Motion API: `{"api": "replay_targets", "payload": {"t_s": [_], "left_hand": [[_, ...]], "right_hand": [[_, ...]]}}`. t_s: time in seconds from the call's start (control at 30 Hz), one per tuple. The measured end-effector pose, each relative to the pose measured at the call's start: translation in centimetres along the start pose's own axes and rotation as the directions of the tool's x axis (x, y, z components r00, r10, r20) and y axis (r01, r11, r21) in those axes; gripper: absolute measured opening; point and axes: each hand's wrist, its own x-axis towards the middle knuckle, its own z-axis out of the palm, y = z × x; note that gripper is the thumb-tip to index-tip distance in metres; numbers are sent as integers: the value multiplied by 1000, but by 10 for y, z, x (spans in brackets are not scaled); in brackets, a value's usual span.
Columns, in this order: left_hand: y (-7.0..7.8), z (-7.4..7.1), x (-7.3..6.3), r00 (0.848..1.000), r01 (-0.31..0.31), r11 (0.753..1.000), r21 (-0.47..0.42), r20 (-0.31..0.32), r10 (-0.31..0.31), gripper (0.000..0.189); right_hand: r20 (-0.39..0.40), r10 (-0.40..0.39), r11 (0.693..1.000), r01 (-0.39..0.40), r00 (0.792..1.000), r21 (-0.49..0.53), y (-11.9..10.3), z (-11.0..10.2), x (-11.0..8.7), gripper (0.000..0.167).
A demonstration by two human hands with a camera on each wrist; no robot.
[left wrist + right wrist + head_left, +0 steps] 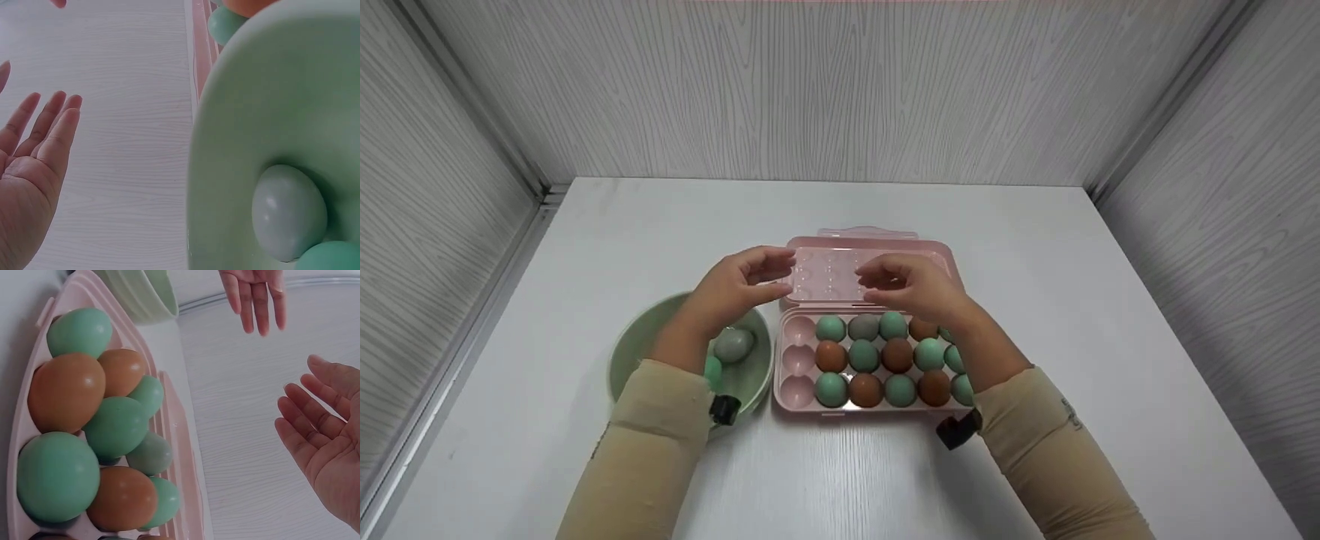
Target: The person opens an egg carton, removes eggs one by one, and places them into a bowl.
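Note:
Both hands hover with nothing held, fingers relaxed and slightly bent. The left hand (739,289) is above the far side of a light green bowl (631,334), its fingertips near the left edge of a raised pink lid (829,277). In front of that lid the right hand (919,286) hangs over the pink egg carton (798,360). Green, brown and greyish eggs fill the rows right of the carton's leftmost column, whose three pink cups show. Inside the bowl lie a grey egg (288,212) and a green egg (332,259). The right forearm hides some eggs.
The carton stands on a white table (1035,247) just right of the bowl. Grey wood-grain panels (825,90) rise behind and at both sides. A small black device (725,409) sits at the left wrist, another black device (958,430) at the right.

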Motion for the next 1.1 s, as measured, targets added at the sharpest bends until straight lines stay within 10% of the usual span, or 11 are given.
{"api": "replay_targets", "payload": {"t_s": [0.5,1.1], "left_hand": [[4,6,-3,999,19,998,-54,37,-17,49],[-5,9,0,998,-25,999,-46,48,27,45]], "right_hand": [[193,19,999,-12,981,-34,21,44,-13,30],[346,-77,945,179,935,-274,36,83,-20,20]]}}
